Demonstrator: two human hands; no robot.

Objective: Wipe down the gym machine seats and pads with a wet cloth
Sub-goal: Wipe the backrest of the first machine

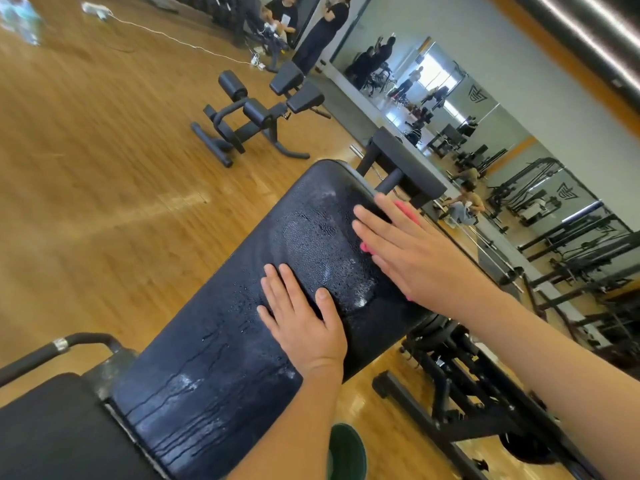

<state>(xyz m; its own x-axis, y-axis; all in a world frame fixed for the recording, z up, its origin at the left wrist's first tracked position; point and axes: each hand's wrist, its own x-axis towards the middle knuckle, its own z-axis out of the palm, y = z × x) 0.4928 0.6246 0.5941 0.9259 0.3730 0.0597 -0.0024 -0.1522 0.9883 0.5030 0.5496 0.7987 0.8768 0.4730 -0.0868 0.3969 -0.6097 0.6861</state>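
Note:
A long black back pad (214,341) of a gym bench runs from lower left to upper right, wet with droplets and drip streaks. My left hand (304,317) lies flat on its middle, fingers straight. My right hand (412,251) presses a pink cloth (407,209) flat against the pad's upper right edge; only slivers of the cloth show around the fingers and palm. The black seat pad (45,431) adjoins at the lower left.
A black roller-pad bench (256,116) stands on the wooden floor (86,202) beyond. Wall mirrors (485,116) and racks (571,237) line the right. Several people stand at the far back. A green bucket (346,452) sits under the pad; the bench frame (467,403) spreads at right.

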